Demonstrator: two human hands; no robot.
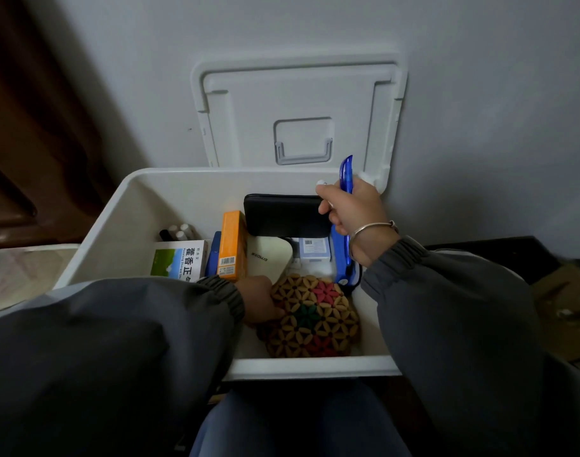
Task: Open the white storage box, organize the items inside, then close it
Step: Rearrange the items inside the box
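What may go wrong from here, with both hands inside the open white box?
The lid leans upright on the wall; a bump to the box might drop it onto the hands. The orange carton stands on end beside the left hand, so shifting the beaded mat may topple it. The blue tool held by the right hand could knock the lid.

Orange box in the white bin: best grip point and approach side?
Take the orange box by its top end, coming straight down from above. It stands on end, set between a blue box and a white device, so only the top pokes clear for a pinch.
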